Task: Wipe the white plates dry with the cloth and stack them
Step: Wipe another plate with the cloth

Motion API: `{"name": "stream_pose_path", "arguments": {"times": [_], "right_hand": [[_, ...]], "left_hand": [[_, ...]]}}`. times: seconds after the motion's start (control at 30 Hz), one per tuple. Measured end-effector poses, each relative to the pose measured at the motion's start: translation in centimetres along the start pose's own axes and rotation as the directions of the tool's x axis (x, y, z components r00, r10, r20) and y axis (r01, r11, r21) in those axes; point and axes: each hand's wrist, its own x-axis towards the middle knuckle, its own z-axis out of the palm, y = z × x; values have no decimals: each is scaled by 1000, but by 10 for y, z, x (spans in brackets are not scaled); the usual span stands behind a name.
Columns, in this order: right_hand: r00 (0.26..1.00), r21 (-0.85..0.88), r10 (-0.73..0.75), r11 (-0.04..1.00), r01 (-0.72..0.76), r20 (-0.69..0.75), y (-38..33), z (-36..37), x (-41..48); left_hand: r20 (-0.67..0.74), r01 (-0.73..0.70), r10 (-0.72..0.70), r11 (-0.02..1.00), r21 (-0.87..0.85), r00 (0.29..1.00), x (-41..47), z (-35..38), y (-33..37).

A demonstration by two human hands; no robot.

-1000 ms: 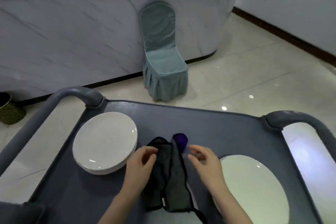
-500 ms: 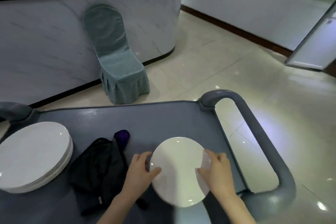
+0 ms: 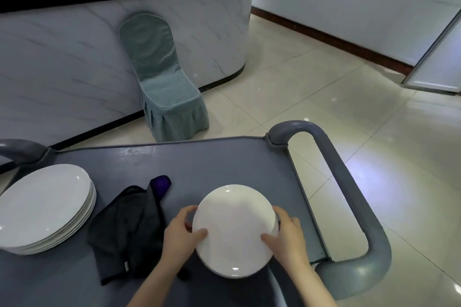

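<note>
I hold one white plate point(image 3: 234, 229) between both hands above the right part of the grey cart top point(image 3: 212, 164). My left hand point(image 3: 180, 238) grips its left rim, thumb on the face. My right hand point(image 3: 287, 237) grips the right rim the same way. A dark grey cloth point(image 3: 127, 229) with a purple corner lies crumpled on the cart just left of my left hand. A stack of several white plates point(image 3: 42, 209) sits at the cart's left end.
The cart's grey loop handle point(image 3: 349, 194) curves round the right end, another handle point(image 3: 22, 151) is at the far left. A blue-grey covered chair point(image 3: 164, 82) stands against a marble counter point(image 3: 74, 57) beyond the cart. Tiled floor lies to the right.
My hands left the cloth and took hold of a plate on the right, which now sits lifted and tilted towards me. The camera swung right, so the stack moved to the left edge.
</note>
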Motion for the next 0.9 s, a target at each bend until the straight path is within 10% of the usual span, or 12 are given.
{"name": "stream_pose_path", "arguments": {"times": [0.67, 0.9], "right_hand": [[975, 685, -181, 727, 44, 130, -63, 59, -8], [982, 775, -107, 629, -52, 153, -89, 73, -11]], "left_hand": [[-28, 29, -52, 842, -538, 998, -8, -92, -6], [-261, -59, 47, 998, -38, 964, 30, -149, -53]]}}
